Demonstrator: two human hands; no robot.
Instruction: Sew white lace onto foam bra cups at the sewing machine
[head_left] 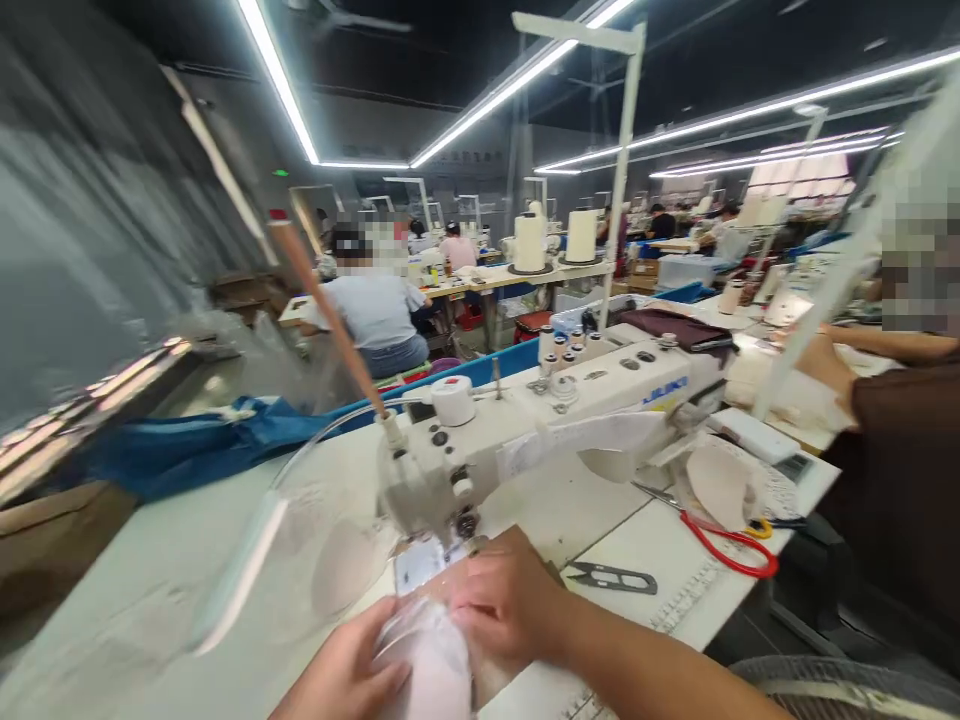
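Two bare hands and forearms enter from the bottom edge. The left hand (pixel 345 672) shows no glove, ring, or wristband. The right hand (pixel 510 600) is likewise uncovered, with no watch or bracelet. The right forearm (pixel 645 665) is bare up to the frame edge; no sleeve is visible.

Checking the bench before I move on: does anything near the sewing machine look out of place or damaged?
Nothing looks damaged or spilled. Both hands, left and right, press pale fabric under the machine head. Thread snips and red-handled scissors lie loose on the table, apart from the hands.
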